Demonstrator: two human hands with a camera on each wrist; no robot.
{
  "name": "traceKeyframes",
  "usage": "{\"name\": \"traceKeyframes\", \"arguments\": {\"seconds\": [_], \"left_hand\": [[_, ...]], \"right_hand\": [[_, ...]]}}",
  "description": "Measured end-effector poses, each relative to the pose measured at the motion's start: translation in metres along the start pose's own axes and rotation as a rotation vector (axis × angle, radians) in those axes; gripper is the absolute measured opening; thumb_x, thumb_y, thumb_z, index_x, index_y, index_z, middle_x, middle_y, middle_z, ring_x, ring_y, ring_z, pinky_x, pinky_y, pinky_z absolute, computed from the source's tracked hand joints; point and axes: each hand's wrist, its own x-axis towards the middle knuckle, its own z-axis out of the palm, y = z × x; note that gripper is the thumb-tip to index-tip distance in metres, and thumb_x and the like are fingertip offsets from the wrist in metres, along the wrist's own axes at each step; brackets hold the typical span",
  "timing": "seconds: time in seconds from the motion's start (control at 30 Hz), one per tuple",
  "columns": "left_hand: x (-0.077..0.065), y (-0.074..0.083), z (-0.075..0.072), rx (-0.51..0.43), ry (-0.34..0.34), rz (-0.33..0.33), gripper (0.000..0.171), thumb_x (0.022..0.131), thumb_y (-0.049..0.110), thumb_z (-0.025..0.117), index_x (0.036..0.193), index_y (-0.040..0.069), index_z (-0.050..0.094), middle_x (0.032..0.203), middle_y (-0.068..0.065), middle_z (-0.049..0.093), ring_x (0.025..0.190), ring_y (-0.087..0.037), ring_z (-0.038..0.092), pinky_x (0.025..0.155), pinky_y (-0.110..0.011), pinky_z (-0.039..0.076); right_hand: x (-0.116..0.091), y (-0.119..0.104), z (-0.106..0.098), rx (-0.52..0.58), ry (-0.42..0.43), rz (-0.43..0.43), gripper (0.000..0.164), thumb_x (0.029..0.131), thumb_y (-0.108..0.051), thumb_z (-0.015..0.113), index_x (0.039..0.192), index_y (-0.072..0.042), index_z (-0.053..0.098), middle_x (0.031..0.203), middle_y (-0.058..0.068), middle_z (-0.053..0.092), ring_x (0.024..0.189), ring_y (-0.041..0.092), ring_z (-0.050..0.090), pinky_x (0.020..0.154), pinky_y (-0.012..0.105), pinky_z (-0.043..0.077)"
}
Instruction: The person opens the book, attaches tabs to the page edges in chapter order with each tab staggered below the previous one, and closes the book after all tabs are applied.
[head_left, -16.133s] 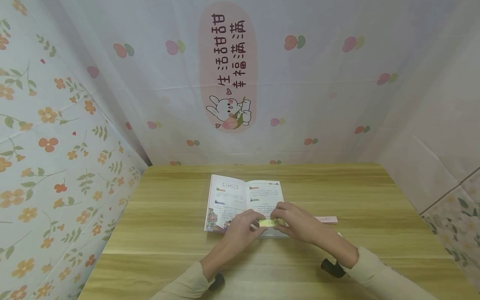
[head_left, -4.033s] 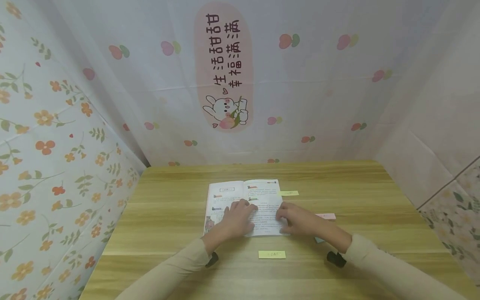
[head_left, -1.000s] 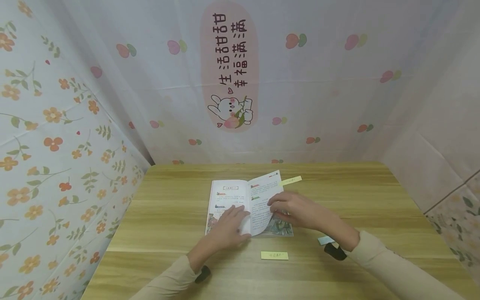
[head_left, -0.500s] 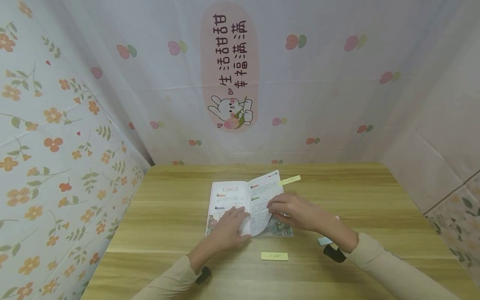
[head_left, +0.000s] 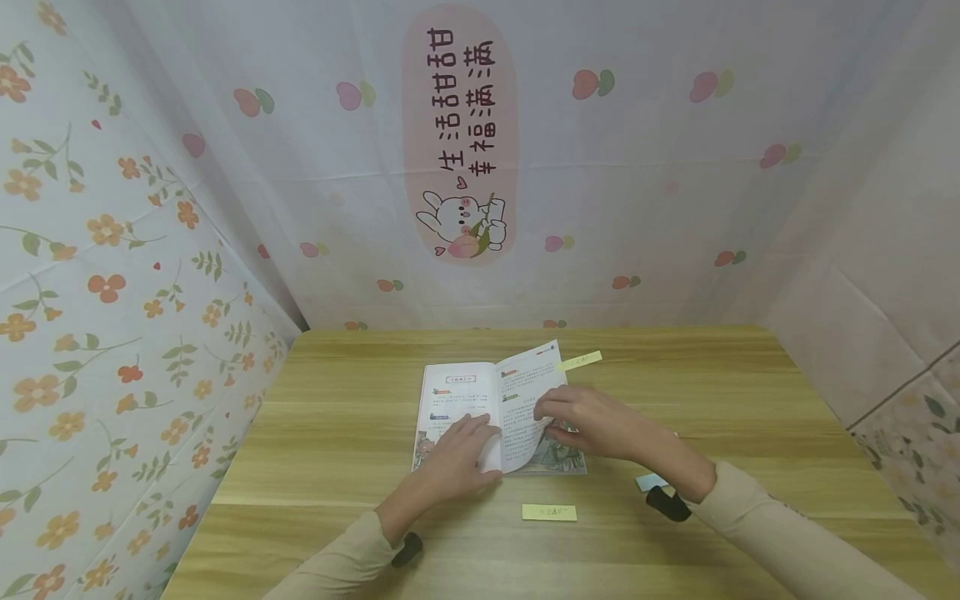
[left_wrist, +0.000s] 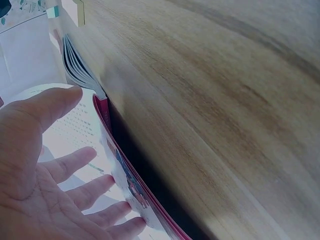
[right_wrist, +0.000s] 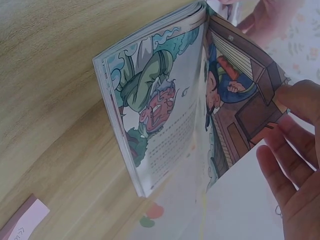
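An open illustrated book (head_left: 457, 392) lies on the wooden table. My left hand (head_left: 448, 457) rests on its left page near the spine, fingers spread and fairly straight; the left wrist view shows them over the page. My right hand (head_left: 592, 421) pinches the edge of the right page (right_wrist: 240, 100), thumb on one side and fingers on the other. That page is lifted and curved, baring a coloured picture page (right_wrist: 155, 100) beneath. A yellow sticky note (head_left: 581, 361) juts from the lifted page's upper right edge.
A yellow sticky-note pad (head_left: 549, 512) with handwriting lies in front of the book. A light blue pad (head_left: 651, 482) sits partly under the right wrist. In the right wrist view a pink pad (right_wrist: 25, 220) lies beside the book. Patterned curtains (head_left: 637, 167) enclose the table.
Earlier both hands held the yellow pad over the book; it then lay on the table, with a note at the page edge. Since then the right hand has lifted that page. The last second looks still.
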Motion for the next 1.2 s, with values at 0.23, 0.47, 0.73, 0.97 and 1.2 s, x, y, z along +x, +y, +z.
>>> {"name": "traceKeyframes", "arguments": {"seconds": [0.23,0.47,0.73,0.97,1.2], "left_hand": [[0.004,0.001,0.002,0.058,0.032,0.060,0.063,0.088,0.036,0.079,0.138,0.006,0.057,0.150,-0.017,0.047,0.140,-0.038,0.039,0.118,-0.049,0.025],[0.012,0.012,0.009,0.080,0.075,0.010,0.077,0.086,0.050,0.077,0.143,0.005,0.052,0.147,-0.018,0.049,0.138,-0.041,0.040,0.113,-0.057,0.032],[0.018,0.024,0.019,0.058,0.112,-0.105,0.094,0.085,0.062,0.069,0.152,0.003,0.040,0.151,-0.018,0.045,0.140,-0.048,0.035,0.107,-0.071,0.028],[0.016,0.025,0.023,-0.031,0.138,-0.148,0.090,0.089,0.049,0.067,0.157,0.002,0.031,0.158,-0.019,0.036,0.145,-0.046,0.027,0.113,-0.068,0.020],[0.012,0.021,0.016,0.032,0.234,-0.089,0.094,0.085,0.045,0.073,0.154,-0.002,0.030,0.152,-0.022,0.042,0.139,-0.044,0.037,0.114,-0.056,0.029]], "right_hand": [[0.001,0.000,0.000,-0.007,-0.001,-0.007,0.025,0.084,-0.006,0.083,0.107,-0.008,0.073,0.108,0.000,0.069,0.098,0.015,0.065,0.085,0.030,0.056],[0.006,0.001,0.000,-0.023,0.018,-0.059,0.024,0.083,-0.004,0.083,0.104,-0.008,0.073,0.107,0.001,0.068,0.098,0.016,0.065,0.083,0.031,0.057],[0.014,-0.001,-0.002,-0.022,0.018,-0.082,0.023,0.084,-0.004,0.082,0.104,-0.009,0.073,0.108,0.001,0.069,0.099,0.015,0.064,0.085,0.030,0.056],[0.018,0.001,-0.004,-0.022,0.088,-0.127,0.032,0.079,-0.002,0.085,0.108,-0.005,0.070,0.113,0.007,0.067,0.104,0.022,0.064,0.088,0.034,0.056],[0.008,0.010,-0.017,-0.005,0.219,-0.111,0.046,0.073,0.001,0.088,0.114,-0.001,0.067,0.122,0.013,0.063,0.113,0.031,0.061,0.091,0.041,0.055]]}}
